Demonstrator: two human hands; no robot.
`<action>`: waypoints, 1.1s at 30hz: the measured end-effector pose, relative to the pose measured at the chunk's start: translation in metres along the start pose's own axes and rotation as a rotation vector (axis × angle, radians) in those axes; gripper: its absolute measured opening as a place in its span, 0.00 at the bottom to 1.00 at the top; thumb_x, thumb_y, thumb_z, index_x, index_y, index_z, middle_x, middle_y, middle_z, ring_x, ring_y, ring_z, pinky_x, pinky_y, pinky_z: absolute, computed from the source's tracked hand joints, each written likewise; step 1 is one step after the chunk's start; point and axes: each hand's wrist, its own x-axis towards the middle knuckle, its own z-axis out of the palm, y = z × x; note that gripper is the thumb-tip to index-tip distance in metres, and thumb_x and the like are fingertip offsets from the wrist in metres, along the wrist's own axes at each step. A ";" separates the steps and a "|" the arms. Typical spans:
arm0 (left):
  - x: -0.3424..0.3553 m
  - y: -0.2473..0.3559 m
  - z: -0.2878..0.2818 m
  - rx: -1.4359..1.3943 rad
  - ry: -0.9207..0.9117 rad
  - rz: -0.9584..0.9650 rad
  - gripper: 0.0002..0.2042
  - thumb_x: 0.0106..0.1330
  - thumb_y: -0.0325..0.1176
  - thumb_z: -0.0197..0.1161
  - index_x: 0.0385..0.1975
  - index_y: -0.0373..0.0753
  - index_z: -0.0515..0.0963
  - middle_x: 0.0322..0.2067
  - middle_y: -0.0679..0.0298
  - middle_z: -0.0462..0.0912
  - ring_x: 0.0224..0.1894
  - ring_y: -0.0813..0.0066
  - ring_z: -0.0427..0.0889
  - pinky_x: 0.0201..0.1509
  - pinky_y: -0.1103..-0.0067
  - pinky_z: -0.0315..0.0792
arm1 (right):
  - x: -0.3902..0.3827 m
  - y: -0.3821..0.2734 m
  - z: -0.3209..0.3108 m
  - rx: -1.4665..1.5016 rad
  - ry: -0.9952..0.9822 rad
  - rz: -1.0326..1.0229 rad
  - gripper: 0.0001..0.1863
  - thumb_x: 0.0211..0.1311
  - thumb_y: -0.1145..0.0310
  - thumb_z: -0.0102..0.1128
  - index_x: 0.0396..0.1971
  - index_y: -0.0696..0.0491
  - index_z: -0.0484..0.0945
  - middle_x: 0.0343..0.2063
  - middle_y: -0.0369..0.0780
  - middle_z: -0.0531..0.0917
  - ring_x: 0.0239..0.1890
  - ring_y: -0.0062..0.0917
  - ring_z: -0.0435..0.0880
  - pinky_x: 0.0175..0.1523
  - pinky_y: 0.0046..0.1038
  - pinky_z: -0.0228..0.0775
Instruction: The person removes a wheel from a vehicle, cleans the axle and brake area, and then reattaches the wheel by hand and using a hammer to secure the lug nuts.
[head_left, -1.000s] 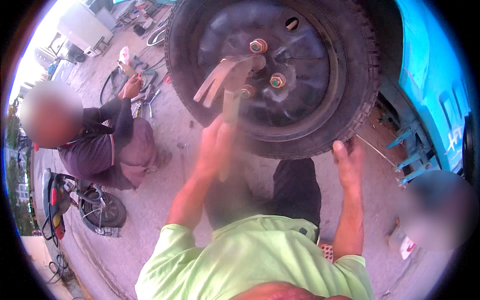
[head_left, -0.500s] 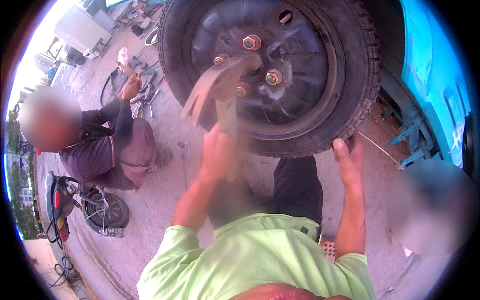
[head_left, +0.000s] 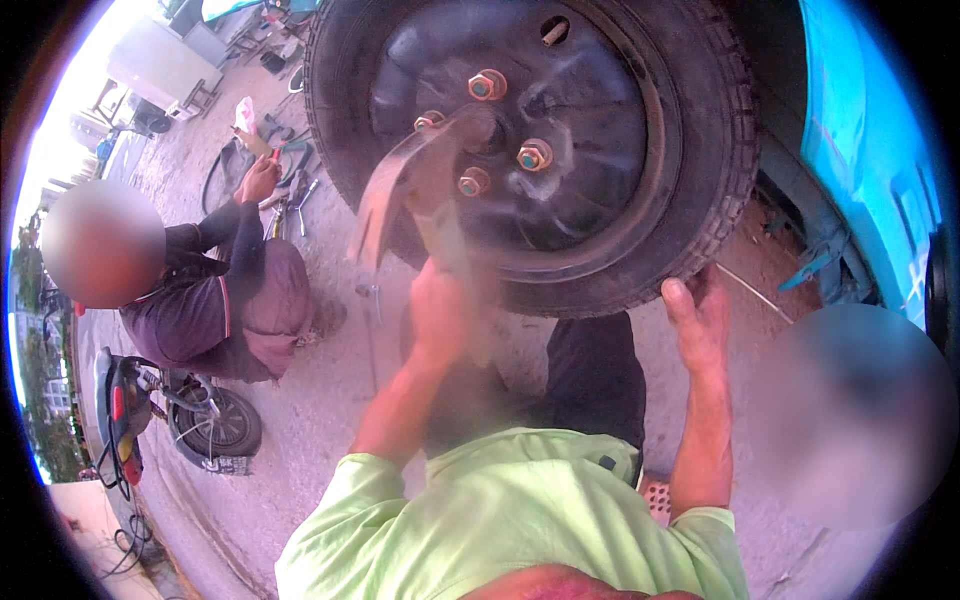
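Observation:
In front of me a wheel stands upright, a black tyre (head_left: 715, 150) round a dark steel rim (head_left: 590, 205). Several brass-coloured nuts (head_left: 535, 155) sit around the rim's middle. My left hand (head_left: 442, 315) is wrapped round the handle of a claw hammer (head_left: 415, 170), both smeared by motion. The hammer's head overlaps the rim's middle among the nuts; whether it touches, I cannot tell. At the tyre's lower right edge my right hand (head_left: 697, 312) grips the rubber, thumb in front and the other fingers partly hidden behind it.
A person (head_left: 225, 290) squats at the left, holding a small object, near tools and a hose (head_left: 225, 170). A motorbike wheel (head_left: 220, 420) is lower left. Blue vehicle bodywork (head_left: 880, 150) rises at the right, above another person (head_left: 850, 420). A perforated brick (head_left: 657, 498) lies behind my right arm.
The hammer's head has shifted slightly left, its handle now leaning more. The wheel appears a little further left and lower in the view. My right hand stays on the tyre.

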 end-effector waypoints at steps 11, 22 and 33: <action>0.004 0.019 0.007 -0.348 0.048 -0.229 0.31 0.73 0.60 0.43 0.44 0.30 0.72 0.22 0.57 0.77 0.15 0.73 0.73 0.18 0.77 0.67 | 0.003 0.006 0.000 0.043 0.002 -0.045 0.51 0.51 0.45 0.74 0.64 0.65 0.60 0.55 0.46 0.76 0.56 0.29 0.76 0.62 0.30 0.66; -0.006 0.032 -0.003 -0.295 0.122 -0.291 0.28 0.71 0.56 0.51 0.45 0.30 0.71 0.26 0.55 0.78 0.18 0.70 0.75 0.20 0.76 0.71 | 0.001 -0.001 0.000 -0.029 -0.013 -0.020 0.50 0.54 0.43 0.71 0.63 0.66 0.62 0.57 0.46 0.74 0.58 0.29 0.73 0.64 0.31 0.63; 0.018 0.052 -0.041 -0.379 0.183 -0.131 0.10 0.69 0.26 0.57 0.47 0.36 0.68 0.22 0.60 0.75 0.15 0.76 0.72 0.18 0.81 0.67 | 0.005 0.005 0.001 -0.005 0.006 -0.005 0.52 0.52 0.41 0.71 0.64 0.66 0.61 0.58 0.46 0.73 0.59 0.30 0.72 0.64 0.32 0.62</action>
